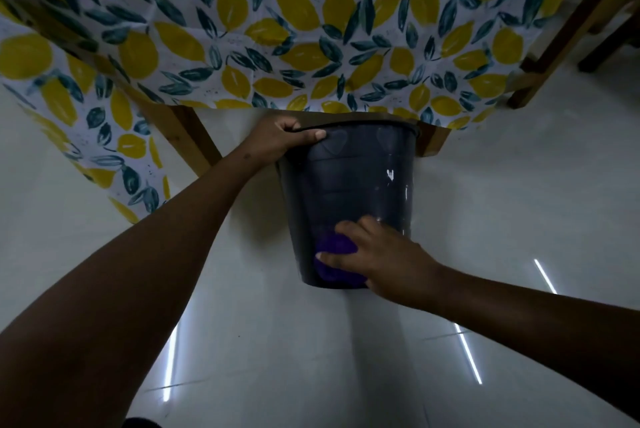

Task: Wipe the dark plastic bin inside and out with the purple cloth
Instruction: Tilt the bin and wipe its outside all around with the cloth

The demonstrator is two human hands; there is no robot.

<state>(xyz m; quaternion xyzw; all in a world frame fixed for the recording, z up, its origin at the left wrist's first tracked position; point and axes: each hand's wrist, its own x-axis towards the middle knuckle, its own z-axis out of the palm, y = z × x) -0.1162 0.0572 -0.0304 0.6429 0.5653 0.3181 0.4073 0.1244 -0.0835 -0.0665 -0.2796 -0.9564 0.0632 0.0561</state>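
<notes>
Purple cloth (332,273) mostly hidden beneath right hand (381,254) against bin (353,185)

Wide open over the pale floor (519,213) right of the dark bin (349,185) and on its near side. Hemmed in behind the bin by the hanging lemon-print tablecloth (277,46), hem just at the rim. Blocked at rear left by a slanting wooden leg (194,140); at rear right by a second leg (431,142), just beside the rim. Left rim taken up by the left hand (277,140); lower front wall by the right hand (381,254) and purple cloth (334,265). Farther right, more wooden legs (554,46), well apart.
</notes>
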